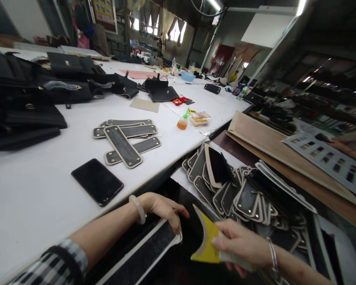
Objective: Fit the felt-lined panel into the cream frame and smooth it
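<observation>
My left hand (163,209), with a pale bangle on the wrist, is closed on the end of a long dark leather strip with a cream edge (142,253), held below the table's edge. My right hand (243,245), wearing thin bracelets, grips a yellow curved scraper-like tool (206,241) just to the right of the strip's end. The tool's curved edge points toward the strip and stands a little apart from it.
A black phone (97,181) and several finished strips (124,140) lie on the white table (32,190). A heap of similar leather pieces (225,186) is on a lower shelf at right. An orange glue bottle (182,121), black bags (32,91) and cardboard (269,146) are farther off.
</observation>
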`<action>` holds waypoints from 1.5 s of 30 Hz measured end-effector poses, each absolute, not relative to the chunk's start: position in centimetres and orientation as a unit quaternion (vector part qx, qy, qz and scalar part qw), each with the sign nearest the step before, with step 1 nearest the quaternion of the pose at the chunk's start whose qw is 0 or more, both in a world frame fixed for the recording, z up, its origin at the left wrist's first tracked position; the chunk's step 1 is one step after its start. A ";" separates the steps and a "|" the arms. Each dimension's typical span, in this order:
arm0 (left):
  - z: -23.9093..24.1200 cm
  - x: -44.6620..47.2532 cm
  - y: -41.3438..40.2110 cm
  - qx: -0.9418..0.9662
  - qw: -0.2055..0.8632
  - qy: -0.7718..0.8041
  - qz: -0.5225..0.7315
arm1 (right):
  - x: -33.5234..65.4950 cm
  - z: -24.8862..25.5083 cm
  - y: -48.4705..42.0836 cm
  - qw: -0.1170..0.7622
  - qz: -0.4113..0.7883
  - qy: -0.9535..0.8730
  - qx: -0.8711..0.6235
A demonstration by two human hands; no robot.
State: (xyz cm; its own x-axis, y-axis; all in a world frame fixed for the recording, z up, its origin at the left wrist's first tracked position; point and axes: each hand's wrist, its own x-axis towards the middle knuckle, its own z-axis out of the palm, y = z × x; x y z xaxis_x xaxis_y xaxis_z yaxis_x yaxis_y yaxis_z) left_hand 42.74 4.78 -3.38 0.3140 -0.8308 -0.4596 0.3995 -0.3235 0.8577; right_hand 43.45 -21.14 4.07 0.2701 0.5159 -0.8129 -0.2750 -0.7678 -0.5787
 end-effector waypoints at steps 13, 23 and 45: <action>-1.1 41.8 6.0 0.662 0.543 -0.069 -0.512 | 39.3 2.0 -16.3 0.317 0.582 -0.032 -0.748; -2.3 41.7 6.1 0.664 0.553 -0.071 -0.499 | 38.8 1.8 -15.7 0.300 0.555 -0.041 -0.775; -2.3 40.9 6.3 0.681 0.569 -0.116 -0.446 | 38.3 1.4 -14.8 0.299 0.570 -0.024 -0.765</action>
State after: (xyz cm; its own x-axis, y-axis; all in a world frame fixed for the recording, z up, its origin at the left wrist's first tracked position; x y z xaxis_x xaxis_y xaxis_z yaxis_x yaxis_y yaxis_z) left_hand 40.88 6.35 -2.32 0.5758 -0.6652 -0.4754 0.3491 -0.3258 0.8786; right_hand 38.26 -14.81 1.37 0.3485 0.3776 -0.8579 -0.3039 -0.8203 -0.4845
